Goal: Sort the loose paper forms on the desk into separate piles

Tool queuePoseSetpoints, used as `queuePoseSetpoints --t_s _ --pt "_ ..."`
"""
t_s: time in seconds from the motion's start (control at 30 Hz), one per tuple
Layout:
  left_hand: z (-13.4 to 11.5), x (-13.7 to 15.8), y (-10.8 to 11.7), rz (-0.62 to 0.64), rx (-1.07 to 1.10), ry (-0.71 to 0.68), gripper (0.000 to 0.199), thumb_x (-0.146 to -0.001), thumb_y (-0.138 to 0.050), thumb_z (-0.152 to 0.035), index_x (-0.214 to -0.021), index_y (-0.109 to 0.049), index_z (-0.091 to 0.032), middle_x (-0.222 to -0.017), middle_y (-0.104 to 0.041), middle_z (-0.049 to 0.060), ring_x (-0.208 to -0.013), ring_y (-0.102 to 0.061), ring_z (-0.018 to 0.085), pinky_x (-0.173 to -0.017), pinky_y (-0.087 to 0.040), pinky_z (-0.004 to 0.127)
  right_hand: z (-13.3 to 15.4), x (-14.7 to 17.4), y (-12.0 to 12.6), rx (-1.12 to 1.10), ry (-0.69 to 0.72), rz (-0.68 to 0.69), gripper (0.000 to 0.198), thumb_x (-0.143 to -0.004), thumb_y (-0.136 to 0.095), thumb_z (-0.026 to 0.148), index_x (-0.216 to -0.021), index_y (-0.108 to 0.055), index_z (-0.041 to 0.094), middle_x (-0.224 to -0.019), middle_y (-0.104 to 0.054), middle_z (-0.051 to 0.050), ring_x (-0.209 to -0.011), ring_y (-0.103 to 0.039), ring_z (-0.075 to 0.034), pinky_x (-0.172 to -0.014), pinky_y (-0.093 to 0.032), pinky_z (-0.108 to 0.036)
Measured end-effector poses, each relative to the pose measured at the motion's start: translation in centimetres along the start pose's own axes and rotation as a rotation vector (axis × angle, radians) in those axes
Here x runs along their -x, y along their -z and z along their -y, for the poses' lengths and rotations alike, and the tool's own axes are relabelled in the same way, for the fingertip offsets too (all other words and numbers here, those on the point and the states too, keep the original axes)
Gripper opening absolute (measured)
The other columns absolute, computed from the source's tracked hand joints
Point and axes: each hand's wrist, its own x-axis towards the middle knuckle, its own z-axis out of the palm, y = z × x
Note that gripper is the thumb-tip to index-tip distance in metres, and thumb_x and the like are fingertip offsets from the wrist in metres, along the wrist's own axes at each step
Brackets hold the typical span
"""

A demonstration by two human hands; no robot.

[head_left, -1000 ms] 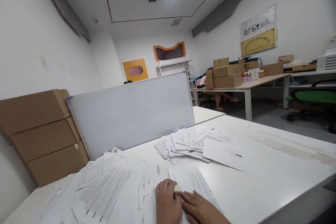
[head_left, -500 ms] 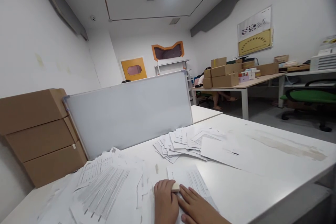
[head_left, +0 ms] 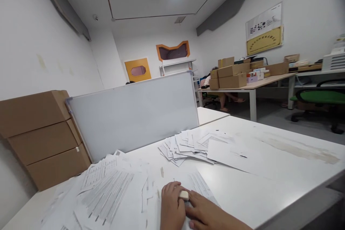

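Note:
My left hand [head_left: 172, 205] is on a printed paper sheet [head_left: 201, 183] at the near middle of the white table, its fingers curled. A small cream-coloured block [head_left: 184, 195], like an eraser, shows between my left index finger and thumb and looks gripped there. My right hand [head_left: 207, 210] lies on the same sheet, touching or nearly touching the left hand and the block. Its thumb is apart from its fingers, whose tips are partly hidden beside the left hand.
Printed sheets [head_left: 110, 187] lie fanned out on the left, and more papers [head_left: 188, 145] are heaped beyond my hands. A whiteboard panel [head_left: 140, 111] stands behind them. Stacked cardboard boxes [head_left: 51, 140] are at the left. Farther back, a person sits behind a table with boxes [head_left: 233, 75].
My right hand has slid up and left against my left hand, with its fingers more bent. The block now looks more tilted and lies slightly nearer to me. The view has shifted slightly.

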Motion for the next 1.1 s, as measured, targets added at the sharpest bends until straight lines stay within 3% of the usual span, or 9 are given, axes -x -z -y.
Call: queuePoseSetpoints --t_s 0.1,0.3,0.53,0.8,0.93,1.1 --pt "0.1 0.1 0.1 -0.002 0.020 -0.030 0.039 -0.071 -0.038 -0.006 -0.091 -0.068 -0.021 -0.104 -0.068 0.007 -0.105 -0.057 0.024 -0.099 -0.040 0.047 -0.9 0.0 1.0 0.052 0.106 0.098 0.052 -0.086 -0.053 0.043 -0.135 -0.050 0.027 -0.142 -0.045 -0.013 -0.129 -0.041 -0.033 -0.109 -0.027 -0.054" --pt "-0.3 -0.2 0.4 0.042 0.015 -0.041 0.033 -0.089 -0.037 -0.019 -0.091 -0.069 -0.024 -0.101 -0.070 0.004 -0.121 -0.050 0.024 -0.104 -0.037 0.048 -1.7 -0.3 2.2 0.089 0.214 0.217 0.060 -0.089 -0.046 0.054 -0.143 -0.040 0.027 -0.146 -0.040 -0.016 -0.136 -0.033 -0.034 -0.110 -0.021 -0.061" --pt "-0.2 -0.6 0.5 0.064 -0.005 -0.060 0.032 -0.091 -0.038 -0.023 -0.095 -0.070 -0.024 -0.105 -0.070 0.004 -0.123 -0.050 0.025 -0.103 -0.039 0.049 -2.0 -0.6 -0.4 0.118 0.115 0.111 0.055 -0.092 -0.046 0.049 -0.142 -0.041 0.028 -0.148 -0.039 -0.013 -0.138 -0.030 -0.030 -0.112 -0.015 -0.059" --pt "0.2 -0.8 0.3 0.048 -0.065 -0.083 0.030 -0.090 -0.040 -0.021 -0.098 -0.069 -0.024 -0.104 -0.071 0.003 -0.115 -0.056 0.024 -0.099 -0.042 0.048 -2.0 -1.2 0.0 0.075 0.044 0.105 0.049 -0.088 -0.055 0.044 -0.134 -0.052 0.028 -0.140 -0.050 -0.009 -0.137 -0.033 -0.025 -0.115 -0.015 -0.052" --pt "0.0 -0.8 0.0 0.000 -0.094 -0.088 0.026 -0.090 -0.042 -0.022 -0.095 -0.068 -0.021 -0.100 -0.071 0.004 -0.106 -0.059 0.022 -0.096 -0.043 0.045 -1.4 -0.7 -0.4 0.076 -0.028 0.099 0.049 -0.089 -0.053 0.043 -0.136 -0.048 0.031 -0.147 -0.041 -0.009 -0.139 -0.030 -0.027 -0.113 -0.016 -0.057" --pt "-0.6 -0.7 -0.1 -0.043 -0.130 -0.060 0.019 -0.089 -0.048 -0.023 -0.090 -0.067 -0.020 -0.094 -0.070 0.004 -0.098 -0.059 0.021 -0.089 -0.044 0.040 -1.4 0.0 -0.2 0.086 -0.076 0.181 0.060 -0.089 -0.051 0.047 -0.144 -0.037 0.028 -0.156 -0.023 -0.010 -0.144 -0.012 -0.032 -0.114 -0.012 -0.058"
